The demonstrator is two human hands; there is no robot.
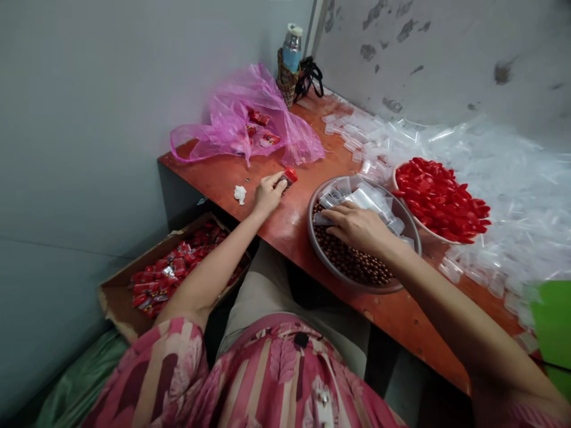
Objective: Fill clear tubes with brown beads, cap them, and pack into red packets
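Between the fingers of my left hand is a small red-capped container, held above the orange-red table. My right hand reaches into a round grey basin, its fingers round a clear plastic container. Brown balls fill the lower part of the basin, and several clear containers lie on top of them. Beside the basin, a pale bowl is heaped with red caps.
A pink plastic bag with red packets lies at the back left, near a bottle. Clear containers are piled along the right. A cardboard box of red-capped pieces stands below the table's left edge. White crumpled scrap lies near my left hand.
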